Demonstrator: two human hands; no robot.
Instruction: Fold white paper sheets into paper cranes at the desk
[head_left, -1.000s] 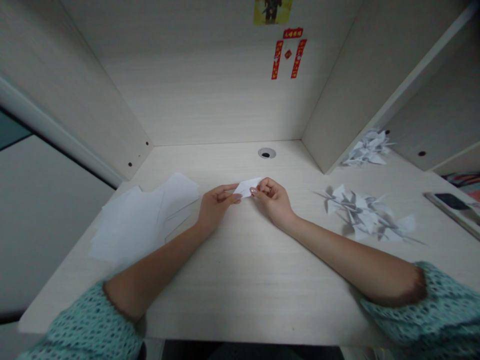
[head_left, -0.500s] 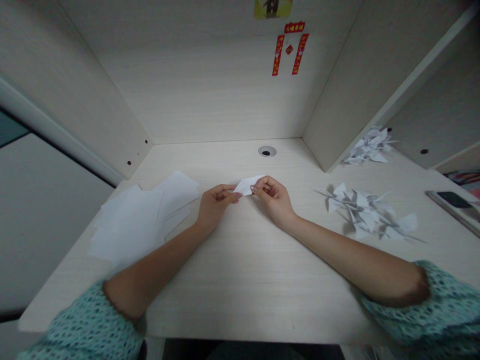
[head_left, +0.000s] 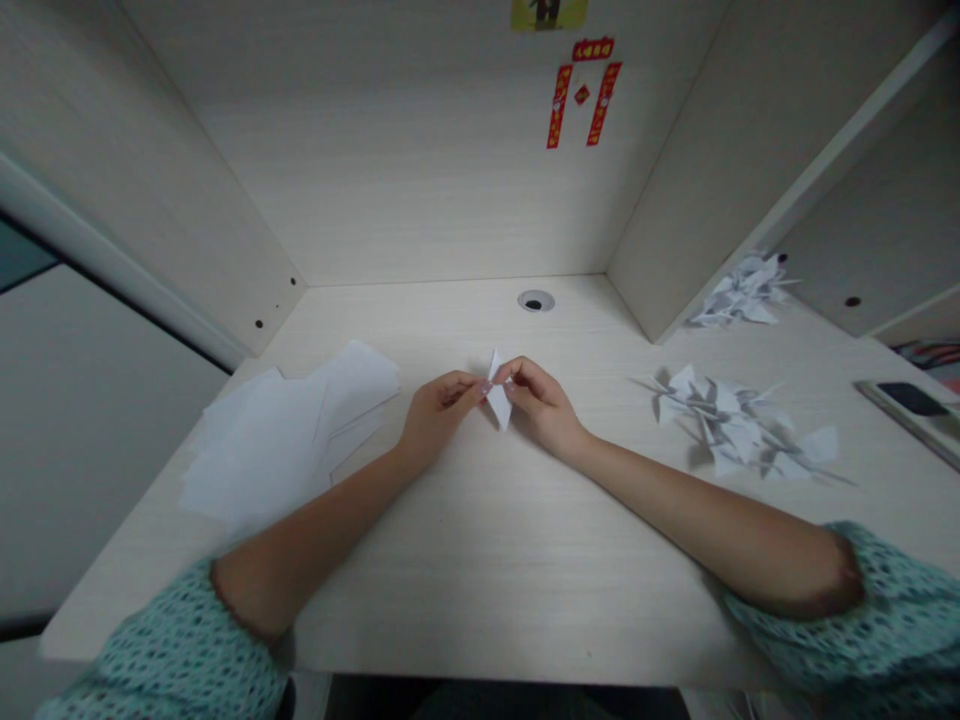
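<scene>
Between my two hands is a small piece of folded white paper, narrow and pointed at both ends, standing nearly lengthwise away from me. My left hand pinches its left side between thumb and fingers. From the right, my right hand grips the same paper near its middle, with the fingertips of both hands almost meeting. The fingers cover the paper's centre, so its inner folds are hidden. Both hands are just above the pale desk.
Loose white paper sheets lie spread at the left. Folded white paper cranes are heaped at the right, with another heap behind them by the partition. A phone rests at the far right. A cable hole sits near the back panel.
The folded paper has turned from lying sideways to pointing away from me. My hands have come closer together, their fingertips now at its middle.
</scene>
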